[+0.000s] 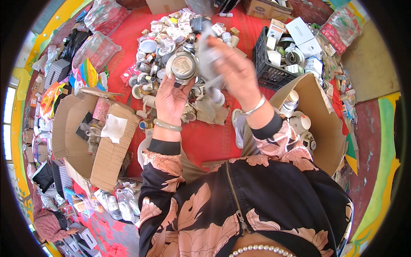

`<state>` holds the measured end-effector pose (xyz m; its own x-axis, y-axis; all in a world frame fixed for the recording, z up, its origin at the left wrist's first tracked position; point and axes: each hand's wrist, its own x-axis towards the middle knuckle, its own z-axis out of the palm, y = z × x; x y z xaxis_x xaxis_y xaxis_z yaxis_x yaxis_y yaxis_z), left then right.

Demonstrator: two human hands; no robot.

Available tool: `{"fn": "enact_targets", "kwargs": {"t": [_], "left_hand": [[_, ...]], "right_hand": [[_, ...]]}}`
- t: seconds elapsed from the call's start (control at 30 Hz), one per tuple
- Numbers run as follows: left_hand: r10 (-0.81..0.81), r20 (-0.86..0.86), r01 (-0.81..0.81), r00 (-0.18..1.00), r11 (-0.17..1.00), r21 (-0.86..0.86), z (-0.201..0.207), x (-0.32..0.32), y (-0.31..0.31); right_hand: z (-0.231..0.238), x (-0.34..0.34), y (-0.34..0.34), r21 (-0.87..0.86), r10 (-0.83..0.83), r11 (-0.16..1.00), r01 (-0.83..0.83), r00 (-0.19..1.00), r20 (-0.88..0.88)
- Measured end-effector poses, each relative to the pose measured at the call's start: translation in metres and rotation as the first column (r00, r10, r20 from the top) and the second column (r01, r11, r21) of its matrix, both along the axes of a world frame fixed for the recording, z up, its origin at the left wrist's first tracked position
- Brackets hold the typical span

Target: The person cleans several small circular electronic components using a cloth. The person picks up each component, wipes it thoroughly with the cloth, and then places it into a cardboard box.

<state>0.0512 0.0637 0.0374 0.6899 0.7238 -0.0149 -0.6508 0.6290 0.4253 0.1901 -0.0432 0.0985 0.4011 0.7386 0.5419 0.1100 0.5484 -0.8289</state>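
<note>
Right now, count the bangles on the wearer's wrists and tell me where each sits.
2: a pale bangle around the left hand's wrist, and a silver bangle around the right hand's. The sleeves may hide more.

1. a bright red floor covering spreads across the middle.
2. the right wall is dark red and scuffed, bordered by curving green and yellow bands.
3. a beige panel fills the upper right.
4. a window glows white at far left, beside yellow paint.
</note>
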Motion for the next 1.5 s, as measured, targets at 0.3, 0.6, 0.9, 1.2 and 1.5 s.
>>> {"fn": "enact_targets", "kwargs": {"t": [0.3, 0.6, 0.9, 1.2, 1.5], "left_hand": [[-0.061, -0.143, 0.07, 0.988, 0.996, 0.061, -0.002, 0.005, -0.012], [0.452, -0.404, -0.023, 0.795, 0.689, 0.725, 0.003, 0.009, -0.01], [0.615, -0.352, 0.197, 0.705, 0.307, 0.931, -0.005, 0.016, -0.012], [0.189, -0.365, -0.028, 0.912, 0.914, 0.404, -0.004, 0.018, -0.022], [0.29, -0.306, -0.207, 0.907, 0.939, 0.274, 0.003, 0.007, -0.008]], "right_hand": [[-0.039, -0.01, 0.029, 0.098, -0.357, 0.921, 0.376, 0.72, 0.595], [-0.047, 0.018, 0.021, -0.076, 0.086, 0.948, -0.31, 0.475, -0.876], [-0.073, 0.028, 0.032, -0.201, 0.059, 0.958, -0.204, 0.827, -0.56], [-0.081, 0.023, 0.044, -0.482, -0.279, 0.875, 0.052, 0.866, -0.414], [-0.049, 0.024, 0.029, -0.285, -0.152, 0.957, -0.056, 0.74, -0.655]]}}
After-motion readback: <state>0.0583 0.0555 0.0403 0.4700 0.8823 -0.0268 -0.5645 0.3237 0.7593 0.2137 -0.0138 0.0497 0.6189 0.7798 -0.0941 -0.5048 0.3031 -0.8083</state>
